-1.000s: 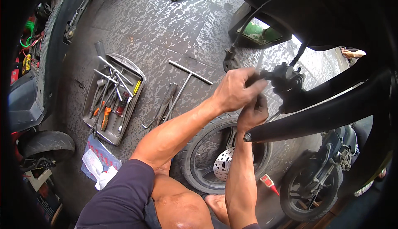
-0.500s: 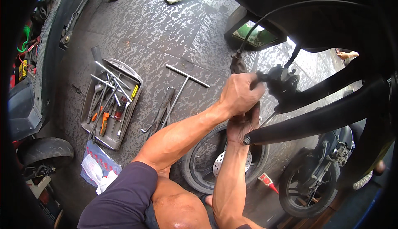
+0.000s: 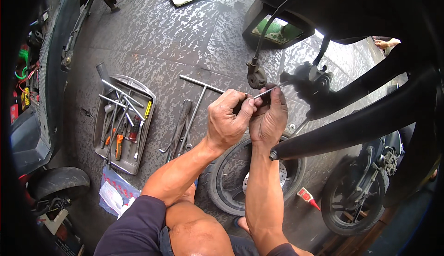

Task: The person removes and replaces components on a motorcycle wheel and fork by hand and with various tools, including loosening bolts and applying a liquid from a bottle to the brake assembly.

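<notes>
My left hand [image 3: 228,118] is closed around the dark handle of a screwdriver [image 3: 267,90], whose thin metal shaft points right into a black brake caliper [image 3: 313,81]. My right hand [image 3: 270,119] sits right beside the left one, its fingers steadying the shaft near the handle. The caliper hangs from a black hose [image 3: 277,17] under a scooter's black body [image 3: 370,47]. Below my hands a loose wheel [image 3: 252,175] with a brake disc lies on the floor.
A grey tool tray [image 3: 124,125] with several screwdrivers and wrenches sits to the left. A T-handle wrench [image 3: 196,99] and pliers lie beside it on the wet stone floor. Another scooter [image 3: 46,80] stands at the left. A small red-tipped tube [image 3: 308,197] lies at right.
My hands have drawn back to the left from the caliper, and the screwdriver shaft now shows between them and it. The view has shifted slightly.
</notes>
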`<move>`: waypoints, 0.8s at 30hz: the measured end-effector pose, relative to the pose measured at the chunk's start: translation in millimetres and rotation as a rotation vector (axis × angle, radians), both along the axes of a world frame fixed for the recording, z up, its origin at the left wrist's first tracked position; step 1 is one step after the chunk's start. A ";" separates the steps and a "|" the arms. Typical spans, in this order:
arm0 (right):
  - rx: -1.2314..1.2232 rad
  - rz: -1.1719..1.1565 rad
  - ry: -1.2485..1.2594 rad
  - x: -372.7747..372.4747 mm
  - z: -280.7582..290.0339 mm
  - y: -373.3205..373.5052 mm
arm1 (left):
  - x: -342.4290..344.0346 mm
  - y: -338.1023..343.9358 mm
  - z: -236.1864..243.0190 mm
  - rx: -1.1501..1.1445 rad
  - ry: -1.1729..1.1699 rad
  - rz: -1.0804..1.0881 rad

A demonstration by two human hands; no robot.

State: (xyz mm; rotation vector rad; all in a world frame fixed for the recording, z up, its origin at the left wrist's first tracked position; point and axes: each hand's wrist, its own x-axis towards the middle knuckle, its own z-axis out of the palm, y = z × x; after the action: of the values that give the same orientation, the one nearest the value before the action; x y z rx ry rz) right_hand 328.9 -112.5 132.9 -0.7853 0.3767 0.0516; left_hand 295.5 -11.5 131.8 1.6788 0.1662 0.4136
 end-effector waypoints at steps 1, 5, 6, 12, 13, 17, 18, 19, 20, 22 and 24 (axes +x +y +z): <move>-0.004 -0.009 0.003 0.4 0.8 0.5 | 0.2 0.2 0.0 0.049 -0.014 0.002; 0.000 -0.039 0.016 -2.0 4.5 2.2 | 0.3 1.1 0.8 0.151 -0.109 0.001; 0.010 -0.046 0.015 -2.2 5.5 3.2 | 0.8 0.4 5.3 0.175 -0.146 0.009; 0.297 -0.117 0.025 3.6 4.6 8.8 | 12.2 7.1 36.5 0.426 -0.223 -0.033; 0.338 -0.059 -0.024 2.2 1.8 7.2 | 15.0 10.9 41.1 0.444 -0.227 -0.048; 0.288 0.020 -0.039 -4.3 8.8 14.4 | 14.1 12.8 47.8 0.487 -0.148 -0.125; 0.314 0.035 -0.051 -4.2 7.7 12.2 | 13.7 11.8 49.6 0.501 -0.123 -0.151; 0.340 0.050 -0.063 -3.8 6.7 10.5 | 15.2 10.4 50.4 0.513 -0.119 -0.150; 0.364 0.063 -0.076 -4.0 6.2 9.4 | 17.6 8.9 51.0 0.524 -0.114 -0.150; 0.328 0.036 -0.038 -5.7 3.1 8.4 | 22.1 9.0 48.9 0.531 -0.094 -0.163; 0.292 0.008 0.044 -7.7 11.3 14.8 | 28.0 14.2 40.9 0.533 -0.065 -0.176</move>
State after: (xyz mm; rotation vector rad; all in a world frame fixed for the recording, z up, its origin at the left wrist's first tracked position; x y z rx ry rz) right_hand 321.3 -97.7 144.1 -0.4979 0.3976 0.1284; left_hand 323.5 2.7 172.6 2.1782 -0.1551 0.3997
